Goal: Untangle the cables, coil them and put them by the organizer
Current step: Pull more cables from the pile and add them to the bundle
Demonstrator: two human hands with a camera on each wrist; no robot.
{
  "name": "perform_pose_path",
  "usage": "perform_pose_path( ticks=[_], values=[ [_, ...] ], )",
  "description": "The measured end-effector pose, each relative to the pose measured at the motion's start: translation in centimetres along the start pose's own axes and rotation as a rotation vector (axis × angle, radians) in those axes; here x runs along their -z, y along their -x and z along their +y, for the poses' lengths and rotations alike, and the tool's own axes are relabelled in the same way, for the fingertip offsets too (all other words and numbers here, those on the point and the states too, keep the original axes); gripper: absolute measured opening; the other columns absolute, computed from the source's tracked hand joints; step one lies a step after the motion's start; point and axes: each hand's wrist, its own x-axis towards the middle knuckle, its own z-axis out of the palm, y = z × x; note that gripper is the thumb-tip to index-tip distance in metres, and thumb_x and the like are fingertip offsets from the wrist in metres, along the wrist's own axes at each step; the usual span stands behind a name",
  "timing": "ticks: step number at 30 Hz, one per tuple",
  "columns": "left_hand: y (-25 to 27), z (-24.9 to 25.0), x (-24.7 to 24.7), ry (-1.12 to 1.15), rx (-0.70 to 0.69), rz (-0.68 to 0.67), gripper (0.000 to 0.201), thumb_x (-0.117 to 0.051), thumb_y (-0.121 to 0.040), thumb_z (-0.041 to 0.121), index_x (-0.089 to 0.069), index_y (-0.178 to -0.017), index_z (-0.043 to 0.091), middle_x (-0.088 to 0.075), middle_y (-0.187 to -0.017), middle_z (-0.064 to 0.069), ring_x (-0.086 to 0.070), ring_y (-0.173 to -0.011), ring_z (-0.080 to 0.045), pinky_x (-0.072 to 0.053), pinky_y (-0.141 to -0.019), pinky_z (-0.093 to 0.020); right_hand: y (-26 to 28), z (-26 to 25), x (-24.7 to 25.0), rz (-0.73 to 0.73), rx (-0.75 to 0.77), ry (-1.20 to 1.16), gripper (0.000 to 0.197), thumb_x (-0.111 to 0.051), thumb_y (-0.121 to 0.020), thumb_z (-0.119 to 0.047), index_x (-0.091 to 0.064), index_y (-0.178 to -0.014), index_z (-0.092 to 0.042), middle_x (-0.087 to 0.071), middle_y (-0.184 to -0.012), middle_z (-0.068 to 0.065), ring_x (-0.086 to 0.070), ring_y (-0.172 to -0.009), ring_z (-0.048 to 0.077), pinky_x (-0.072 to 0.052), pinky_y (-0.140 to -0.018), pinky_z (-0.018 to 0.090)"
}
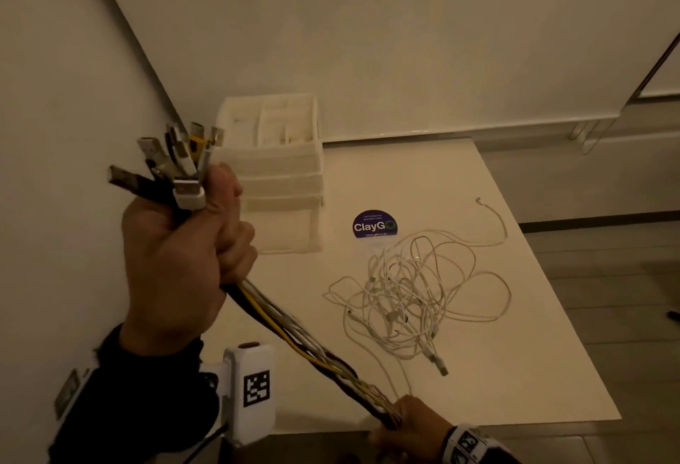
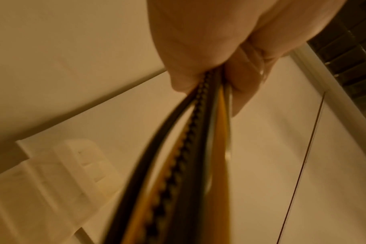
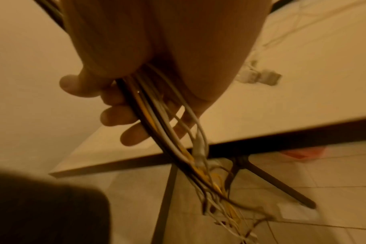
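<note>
My left hand [image 1: 191, 243] is raised in a fist around a bundle of black, yellow and white cables [image 1: 301, 346], with several USB plugs [image 1: 173, 158] fanning out above it. The bundle runs taut down to my right hand [image 1: 404, 423] at the table's near edge, whose fingers [image 3: 115, 115] curl round the same cables [image 3: 157, 125]. Their loose ends [image 3: 215, 194] hang below the tabletop. The left wrist view shows the bundle [image 2: 198, 132] leaving my fist. A tangle of white cables [image 1: 415, 294] lies on the table. The white organizer [image 1: 279, 169] stands at the back left.
The white table [image 1: 496, 371] has a round purple ClayGo sticker [image 1: 374, 225] between organizer and tangle. A wall lies close on the left and behind. Tiled floor and dark table legs [image 3: 278, 181] show below the near edge.
</note>
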Motion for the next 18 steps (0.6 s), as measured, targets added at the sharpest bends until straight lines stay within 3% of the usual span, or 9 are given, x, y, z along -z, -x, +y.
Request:
perform_pose_path(
  ticks=[4, 7, 10, 11, 12, 14, 15, 16, 18],
  values=[
    [-1.1, 0.1, 0.5, -0.024, -0.013, 0.086, 0.029, -0.044, -0.099, 0.029, -0.045, -0.073, 0.015, -0.025, -0.045, 0.007, -0.015, -0.032, -0.005, -0.014, -0.038, -0.013, 1.2, 2.4, 0.4, 0.037, -0.09, 0.032, 0.032, -0.076, -0.074, -0.05, -0.061, -0.052, -0.031, -0.058, -0.055, -0.017, -0.056, -0.064, -0.011, -0.04, -0.064, 0.006],
    [-1.3, -1.2, 0.6, -0.045, 0.031, 0.141, 0.027, -0.046, -0.097, 0.026, -0.048, -0.074, 0.013, -0.023, -0.045, 0.005, -0.016, -0.033, -0.005, -0.018, -0.04, -0.012, 2.6, 1.8, 1.4, 0.112, -0.094, 0.103, 0.035, -0.074, -0.077, -0.049, -0.061, -0.047, -0.036, -0.057, -0.052, -0.016, -0.055, -0.059, -0.012, -0.036, -0.059, 0.003],
    [-1.5, -1.3, 0.3, -0.042, 0.035, 0.133, 0.026, -0.046, -0.097, 0.025, -0.048, -0.075, 0.013, -0.02, -0.047, 0.003, -0.016, -0.033, -0.005, -0.019, -0.041, -0.012, 3.5, 2.3, 2.8, 0.107, -0.008, 0.198, 0.028, -0.072, -0.08, -0.044, -0.062, -0.061, -0.061, -0.062, -0.061, -0.03, -0.057, -0.068, -0.017, -0.038, -0.065, 0.004],
    [-1.7, -1.0, 0.3, -0.037, 0.019, 0.142, 0.026, -0.046, -0.097, 0.025, -0.047, -0.074, 0.014, -0.02, -0.047, 0.003, -0.015, -0.033, -0.006, -0.017, -0.041, -0.013, 3.9, 3.0, 3.0, 0.128, 0.018, 0.332, 0.014, -0.07, -0.08, -0.048, -0.065, -0.074, -0.059, -0.065, -0.068, -0.029, -0.059, -0.075, -0.015, -0.041, -0.069, 0.007],
    [-1.9, -0.5, 0.3, -0.032, -0.004, 0.155, 0.027, -0.046, -0.097, 0.025, -0.045, -0.073, 0.015, -0.021, -0.046, 0.004, -0.015, -0.033, -0.005, -0.015, -0.04, -0.013, 3.6, 4.2, 3.2, 0.104, -0.014, 0.378, 0.015, -0.063, -0.08, -0.06, -0.068, -0.087, -0.048, -0.067, -0.077, -0.021, -0.061, -0.082, -0.009, -0.043, -0.074, 0.012],
    [-2.2, 0.2, 0.7, -0.043, -0.041, 0.166, 0.03, -0.046, -0.099, 0.027, -0.042, -0.071, 0.017, -0.021, -0.046, 0.005, -0.016, -0.033, -0.005, -0.013, -0.039, -0.014, 3.2, 6.4, 3.3, 0.141, -0.004, 0.648, 0.067, -0.036, -0.072, -0.087, -0.063, -0.102, -0.033, -0.069, -0.091, -0.008, -0.064, -0.094, 0.006, -0.037, -0.084, 0.021],
    [-2.3, 0.4, 0.9, -0.053, -0.049, 0.16, 0.031, -0.047, -0.099, 0.029, -0.043, -0.07, 0.018, -0.021, -0.046, 0.006, -0.017, -0.032, -0.004, -0.014, -0.038, -0.014, 3.2, 7.0, 3.8, 0.154, 0.032, 0.79, 0.066, -0.035, -0.074, -0.085, -0.058, -0.11, -0.034, -0.067, -0.1, -0.01, -0.06, -0.103, 0.007, -0.03, -0.097, 0.024],
    [-2.4, 0.6, 1.1, -0.063, -0.053, 0.148, 0.031, -0.048, -0.098, 0.033, -0.044, -0.071, 0.019, -0.021, -0.046, 0.006, -0.017, -0.032, -0.004, -0.015, -0.038, -0.013, 3.6, 6.8, 4.4, 0.121, 0.019, 0.868, 0.054, -0.042, -0.082, -0.072, -0.052, -0.12, -0.035, -0.062, -0.114, -0.011, -0.051, -0.117, 0.006, -0.018, -0.11, 0.032],
    [-2.3, 0.6, 1.2, -0.093, -0.054, 0.127, 0.031, -0.051, -0.095, 0.039, -0.045, -0.071, 0.019, -0.021, -0.046, 0.005, -0.017, -0.032, -0.003, -0.016, -0.038, -0.013, 4.1, 6.5, 5.8, 0.101, -0.019, 0.876, 0.05, -0.046, -0.087, -0.044, -0.039, -0.136, -0.038, -0.041, -0.14, -0.013, -0.025, -0.137, 0.012, 0.004, -0.114, 0.052]
  ],
)
